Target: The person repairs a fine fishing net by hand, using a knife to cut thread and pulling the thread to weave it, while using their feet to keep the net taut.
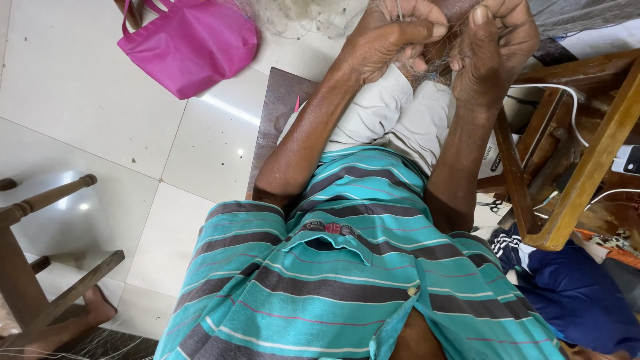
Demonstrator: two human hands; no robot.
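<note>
Both hands are raised at the top of the view, close together over my knees. My left hand (393, 33) is closed around fine thread of a thin fishing net (427, 67) that hangs between the hands. My right hand (493, 40) is also closed, pinching the same net mesh, thumb up. The net strands are faint and partly hidden by the fingers. Below the hands I see my light shorts (400, 113) and my teal striped shirt (347, 267).
A pink bag (193, 43) lies on the white tiled floor at upper left. More net (300, 17) is heaped beside it. A wooden chair (573, 167) with white cables stands at right, a wooden stool leg (40, 200) and another person's foot (100, 310) at lower left.
</note>
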